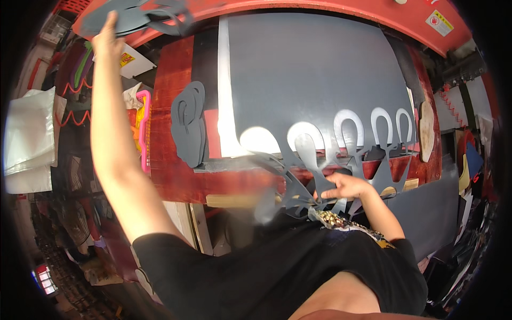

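My left arm stretches to the far left, where my left hand (108, 42) is closed on flat grey shoe-sole-shaped cut-outs (128, 18), blurred, by the red beam. Close to my body, my right hand (345, 186) grips the near edge of a large grey sheet (309, 69), with its thumb and fingers at the thin strips. Rounded holes run along that edge, and the strips between them bend down in front of me. On the work surface left of the sheet lies a stack of grey sole-shaped pieces (188, 125).
A red machine beam (298, 6) crosses the far side. The red work surface (173, 69) shows around the sheet. At left stand a pink basket (144, 128) and hanging clear plastic bags (31, 136). Another grey sheet (426, 213) hangs at the near right.
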A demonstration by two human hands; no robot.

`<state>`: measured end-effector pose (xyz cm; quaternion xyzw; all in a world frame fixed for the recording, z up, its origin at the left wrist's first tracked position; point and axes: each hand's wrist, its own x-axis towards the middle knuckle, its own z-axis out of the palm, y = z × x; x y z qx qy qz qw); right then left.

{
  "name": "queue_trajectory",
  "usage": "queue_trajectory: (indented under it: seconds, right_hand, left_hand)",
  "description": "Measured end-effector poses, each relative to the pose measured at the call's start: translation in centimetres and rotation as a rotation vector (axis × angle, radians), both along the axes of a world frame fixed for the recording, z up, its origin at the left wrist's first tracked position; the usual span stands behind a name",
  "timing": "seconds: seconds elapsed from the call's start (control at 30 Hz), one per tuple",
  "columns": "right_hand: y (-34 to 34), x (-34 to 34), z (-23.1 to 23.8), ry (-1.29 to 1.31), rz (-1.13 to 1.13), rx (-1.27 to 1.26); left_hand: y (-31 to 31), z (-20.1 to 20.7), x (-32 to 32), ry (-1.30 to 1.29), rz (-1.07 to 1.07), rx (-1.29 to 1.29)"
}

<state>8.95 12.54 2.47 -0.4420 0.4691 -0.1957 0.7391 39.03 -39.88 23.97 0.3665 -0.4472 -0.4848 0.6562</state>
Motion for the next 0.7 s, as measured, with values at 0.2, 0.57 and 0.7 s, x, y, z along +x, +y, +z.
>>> queue_trajectory:
  seconds: [0.2,0.57,0.7]
  right_hand:
    - [0.1,0.7,0.1,-0.093,-0.176,0.036]
    - [-0.5,1.5,0.0,-0.029,-0.211,0.122]
    - [-0.7,2.2,1.4,-0.054,-0.191,-0.045]
  left_hand:
    - [0.9,-0.3,6.3,-0.074,-0.148,-0.458]
    - [22.5,-23.6,11.5,-1.483,-0.505,-0.739]
    - [20.3,-23.0,12.8,-1.504,-0.476,-0.881]
